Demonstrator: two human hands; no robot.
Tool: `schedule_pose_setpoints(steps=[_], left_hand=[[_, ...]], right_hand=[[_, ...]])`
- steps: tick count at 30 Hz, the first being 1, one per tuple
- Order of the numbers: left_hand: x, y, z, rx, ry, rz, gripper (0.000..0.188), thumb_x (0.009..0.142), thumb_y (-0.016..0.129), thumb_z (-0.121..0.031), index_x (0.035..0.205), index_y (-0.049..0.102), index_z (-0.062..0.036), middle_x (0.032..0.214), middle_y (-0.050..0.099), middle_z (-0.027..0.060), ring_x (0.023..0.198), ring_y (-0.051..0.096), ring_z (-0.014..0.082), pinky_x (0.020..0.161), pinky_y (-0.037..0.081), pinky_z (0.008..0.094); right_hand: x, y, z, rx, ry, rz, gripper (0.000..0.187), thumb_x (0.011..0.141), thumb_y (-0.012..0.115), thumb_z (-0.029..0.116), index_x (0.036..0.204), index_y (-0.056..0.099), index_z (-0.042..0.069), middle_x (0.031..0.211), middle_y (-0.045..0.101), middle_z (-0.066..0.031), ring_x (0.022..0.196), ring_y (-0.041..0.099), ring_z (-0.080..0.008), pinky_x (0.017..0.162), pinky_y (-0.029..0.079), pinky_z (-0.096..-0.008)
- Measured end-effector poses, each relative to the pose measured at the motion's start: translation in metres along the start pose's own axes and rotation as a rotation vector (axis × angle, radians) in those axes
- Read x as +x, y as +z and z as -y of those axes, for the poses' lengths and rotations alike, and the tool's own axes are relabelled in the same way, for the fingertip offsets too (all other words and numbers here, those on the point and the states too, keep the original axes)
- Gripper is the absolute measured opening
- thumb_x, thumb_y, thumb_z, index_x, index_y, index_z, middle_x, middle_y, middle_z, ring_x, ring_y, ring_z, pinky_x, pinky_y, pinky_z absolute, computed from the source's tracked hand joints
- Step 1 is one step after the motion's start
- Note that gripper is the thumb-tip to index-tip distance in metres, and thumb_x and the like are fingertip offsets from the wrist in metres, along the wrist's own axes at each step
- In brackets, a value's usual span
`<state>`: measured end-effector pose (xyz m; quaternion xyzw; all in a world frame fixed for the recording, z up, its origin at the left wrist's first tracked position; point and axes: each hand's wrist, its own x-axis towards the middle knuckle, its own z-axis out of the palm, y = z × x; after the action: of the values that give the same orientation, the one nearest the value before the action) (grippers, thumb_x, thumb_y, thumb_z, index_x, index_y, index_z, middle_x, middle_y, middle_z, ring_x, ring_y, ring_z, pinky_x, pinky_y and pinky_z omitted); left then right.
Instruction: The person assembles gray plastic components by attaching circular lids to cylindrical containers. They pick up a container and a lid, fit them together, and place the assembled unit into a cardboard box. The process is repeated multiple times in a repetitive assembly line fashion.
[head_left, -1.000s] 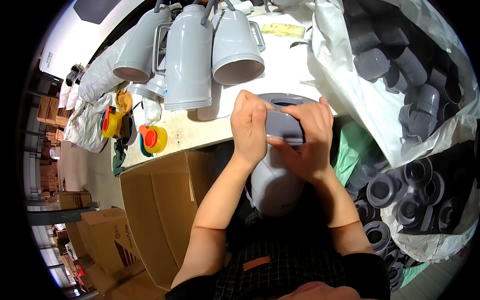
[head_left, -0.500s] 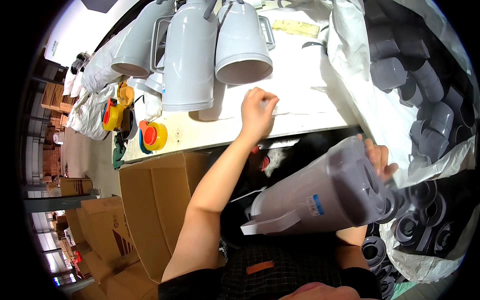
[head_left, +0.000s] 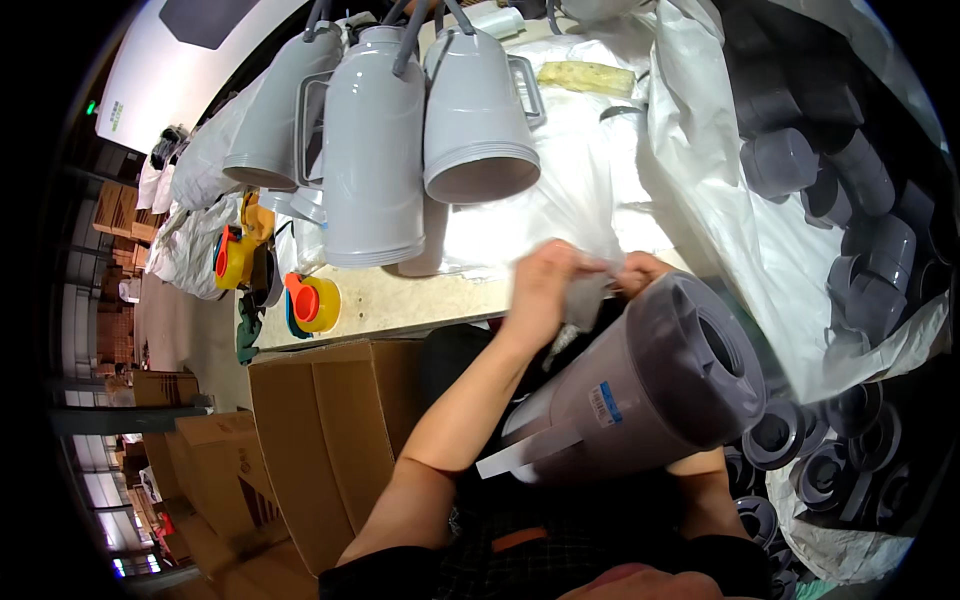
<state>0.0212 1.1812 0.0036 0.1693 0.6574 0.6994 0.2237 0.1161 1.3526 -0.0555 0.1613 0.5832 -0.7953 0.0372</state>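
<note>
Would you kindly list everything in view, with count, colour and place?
table: one, pale, ahead
tilted jug: one, grey, lower centre
thin film: one, whitish, picture centre
other jugs: three, grey, table's far side
strip: one, yellow, on the table
rounded pieces: several, yellow and red, table's left
sacks: several, white, left and right
cups: several, grey, in right sack
ring parts: many, dark grey, lower right
open carton: one, brown, left
other cartons: several, brown, lower left
left hand: one, bare, pinching thin film
right hand: one, bare, partly hidden
</note>
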Motion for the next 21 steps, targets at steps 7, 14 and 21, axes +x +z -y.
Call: schedule_pose_setpoints(steps=[7, 14, 21], left_hand=[[-0.046, -0.016, -0.034, -0.180, -0.023, 0.321, 0.022, 0.104, 0.048, -0.011, 0.087, 0.058, -0.0006, 0.089, 0.070, 0.0121, 0.073, 0.065, 0.0109, 0.069, 0.052, 0.0223], [-0.057, -0.004, -0.100, 0.285, 0.243, 0.335, 0.008, 0.087, 0.069, -0.007, 0.092, 0.065, -0.0027, 0.075, 0.057, 0.0006, 0.070, 0.053, 0.0110, 0.064, 0.046, 0.0277], [-0.219, -0.108, -0.003, 0.728, 0.880, 0.240, 0.004, 0.085, 0.067, -0.012, 0.085, 0.069, -0.0090, 0.076, 0.063, 0.0056, 0.063, 0.062, 0.0227, 0.054, 0.048, 0.0344]], right_hand=[[-0.067, -0.017, 0.002, 0.216, -0.207, -0.482, 0.032, 0.100, 0.064, 0.020, 0.124, 0.061, 0.001, 0.112, 0.065, -0.0069, 0.099, 0.062, -0.0159, 0.083, 0.048, -0.0302], [-0.135, -0.029, -0.009, 0.107, -0.658, -0.998, 0.039, 0.099, 0.064, 0.020, 0.132, 0.057, 0.001, 0.125, 0.061, -0.0118, 0.113, 0.058, -0.0233, 0.095, 0.045, -0.0370], [-0.177, 0.053, -0.109, -0.497, -0.659, -0.678, 0.046, 0.098, 0.063, 0.020, 0.139, 0.053, 0.001, 0.137, 0.057, -0.0167, 0.127, 0.054, -0.0308, 0.107, 0.041, -0.0438]])
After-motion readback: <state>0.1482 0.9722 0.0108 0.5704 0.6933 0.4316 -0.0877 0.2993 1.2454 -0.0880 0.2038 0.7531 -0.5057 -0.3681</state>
